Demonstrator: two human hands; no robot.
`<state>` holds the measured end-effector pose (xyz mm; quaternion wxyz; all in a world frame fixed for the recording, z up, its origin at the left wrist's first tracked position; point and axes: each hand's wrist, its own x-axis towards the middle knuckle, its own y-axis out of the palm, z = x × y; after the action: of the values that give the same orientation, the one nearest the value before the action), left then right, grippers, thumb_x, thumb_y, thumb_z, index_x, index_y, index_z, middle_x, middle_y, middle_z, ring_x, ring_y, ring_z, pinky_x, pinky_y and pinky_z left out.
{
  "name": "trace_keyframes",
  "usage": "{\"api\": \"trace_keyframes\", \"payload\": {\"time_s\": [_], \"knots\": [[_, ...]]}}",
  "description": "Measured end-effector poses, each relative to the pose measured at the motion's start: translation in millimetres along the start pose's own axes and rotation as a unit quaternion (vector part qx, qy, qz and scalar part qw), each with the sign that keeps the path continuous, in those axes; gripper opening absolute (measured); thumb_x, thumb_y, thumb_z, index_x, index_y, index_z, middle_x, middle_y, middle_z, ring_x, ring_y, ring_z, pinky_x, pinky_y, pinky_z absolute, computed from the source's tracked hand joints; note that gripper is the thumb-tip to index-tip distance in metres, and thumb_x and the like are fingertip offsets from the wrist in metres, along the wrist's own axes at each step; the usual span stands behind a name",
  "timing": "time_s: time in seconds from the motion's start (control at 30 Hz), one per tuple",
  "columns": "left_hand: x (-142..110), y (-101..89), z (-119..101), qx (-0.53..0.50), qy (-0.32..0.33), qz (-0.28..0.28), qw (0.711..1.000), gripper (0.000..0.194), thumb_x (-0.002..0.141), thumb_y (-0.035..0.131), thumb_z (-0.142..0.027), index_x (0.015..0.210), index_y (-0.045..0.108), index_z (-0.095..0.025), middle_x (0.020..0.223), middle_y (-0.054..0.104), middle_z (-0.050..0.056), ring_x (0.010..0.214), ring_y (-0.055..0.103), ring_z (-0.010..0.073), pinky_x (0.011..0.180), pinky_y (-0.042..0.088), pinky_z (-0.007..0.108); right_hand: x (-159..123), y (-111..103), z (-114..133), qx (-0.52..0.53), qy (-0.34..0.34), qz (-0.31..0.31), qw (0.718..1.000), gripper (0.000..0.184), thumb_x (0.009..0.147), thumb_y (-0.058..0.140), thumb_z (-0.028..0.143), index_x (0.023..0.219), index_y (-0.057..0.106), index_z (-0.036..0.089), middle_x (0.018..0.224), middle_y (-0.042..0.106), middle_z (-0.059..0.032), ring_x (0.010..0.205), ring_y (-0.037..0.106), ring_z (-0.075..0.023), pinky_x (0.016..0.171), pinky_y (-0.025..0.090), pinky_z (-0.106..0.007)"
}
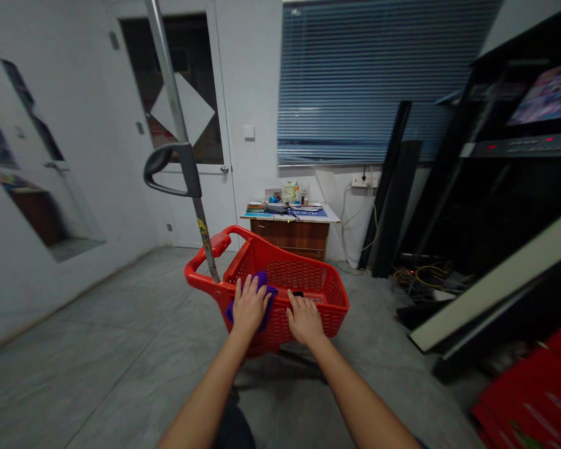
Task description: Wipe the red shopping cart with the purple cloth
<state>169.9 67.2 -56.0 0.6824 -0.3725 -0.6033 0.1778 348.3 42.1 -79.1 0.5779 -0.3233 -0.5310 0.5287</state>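
A red plastic shopping basket [308, 280] stands on the floor in front of me, with a grey telescopic pull handle [177, 156] rising from its left end. My left hand [249, 305] lies flat, fingers spread, pressing a purple cloth [264, 293] against the basket's near rim. My right hand [303, 319] rests on the same rim a little to the right, its fingers curled over the edge. Neither hand reaches inside the basket.
A wooden desk [292, 234] with small items stands against the far wall under blue blinds [374, 81]. Dark cabinets, leaning panels and cables [425, 277] crowd the right side. Red crates [537, 393] sit at lower right. A door [182, 125] is at back left.
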Motion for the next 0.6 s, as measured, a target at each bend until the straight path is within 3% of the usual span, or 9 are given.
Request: {"api": "trace_keyframes", "payload": {"time_s": [0.13,0.27,0.37,0.47,0.6], "knots": [[-5,-17.4,41,0.036,-0.057,-0.047,0.997,0.033,0.098,0.047,-0.033,0.116,0.071,-0.02,0.149,0.05,0.015,0.144,0.038,0.0361,0.118,0.023,0.064,1,5,-6,0.03,-0.014,0.006,0.999,0.059,0.098,0.038,0.033,0.154,0.034,0.016,0.146,0.053,-0.0117,0.134,0.044,-0.0246,0.115,0.027,-0.04],[-8,-14.1,48,0.025,-0.076,-0.06,0.995,0.033,0.097,0.048,-0.031,0.118,0.071,-0.021,0.149,0.051,0.014,0.142,0.041,0.0351,0.118,0.026,0.062,-3,16,-34,0.046,-0.06,0.005,0.997,0.056,0.1,0.033,0.034,0.154,0.034,0.02,0.157,0.04,-0.0062,0.147,0.029,-0.0206,0.119,0.022,-0.041],[-9,0.6,30,0.006,-0.066,-0.049,0.997,0.031,0.096,0.05,-0.031,0.114,0.073,-0.021,0.147,0.053,0.014,0.141,0.043,0.035,0.117,0.028,0.061,-9,21,-62,0.013,0.035,-0.032,0.999,0.054,0.1,0.031,0.034,0.15,0.042,0.016,0.152,0.047,-0.0108,0.144,0.034,-0.024,0.119,0.023,-0.046],[-10,20.1,-3,-0.02,-0.053,-0.036,0.998,0.03,0.096,0.051,-0.03,0.114,0.073,-0.021,0.146,0.055,0.014,0.14,0.044,0.0353,0.116,0.031,0.061,-14,21,-77,-0.002,0.023,-0.041,0.999,0.053,0.1,0.035,0.033,0.151,0.041,0.02,0.148,0.051,-0.009,0.137,0.043,-0.0229,0.117,0.025,-0.043],[-11,38.5,-49,-0.055,-0.041,-0.009,0.998,0.028,0.095,0.054,-0.03,0.114,0.073,-0.021,0.143,0.057,0.014,0.137,0.047,0.0344,0.114,0.036,0.057,-16,17,-71,-0.009,0.03,-0.037,0.999,0.056,0.099,0.037,0.035,0.153,0.036,0.02,0.145,0.054,-0.01,0.132,0.047,-0.0245,0.114,0.029,-0.043]]}}
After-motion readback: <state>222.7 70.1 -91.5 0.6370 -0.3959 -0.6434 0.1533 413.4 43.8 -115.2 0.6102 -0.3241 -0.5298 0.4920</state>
